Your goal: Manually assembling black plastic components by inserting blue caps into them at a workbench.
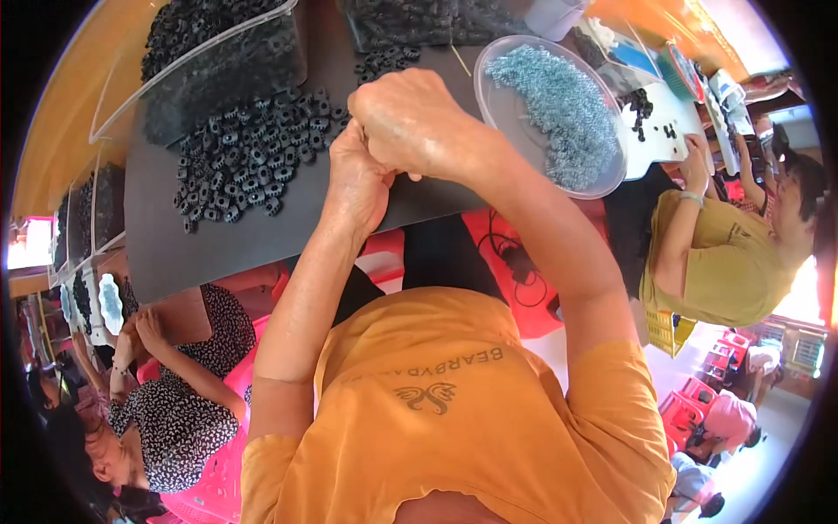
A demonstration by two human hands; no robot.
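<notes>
My right hand (412, 120) is a closed fist over the black table (288, 218), its fingers turned down out of sight. Just below and to its left, my left hand (356, 166) is closed too, its fingertips touching the right hand from beneath. Whatever sits between them is hidden. A loose pile of small black plastic parts (244, 166) lies to the left of both hands. On the right stands an oval clear tray (621, 166) heaped with tiny shiny bluish pieces (559, 105), too small to name.
A clear bin (301, 48) of black parts stands far left, another dark-filled bin (419, 24) at the back. Co-workers sit close on both sides: one in an olive shirt (733, 262), one in a patterned dress (179, 428). A red stool (519, 288) shows below the table edge.
</notes>
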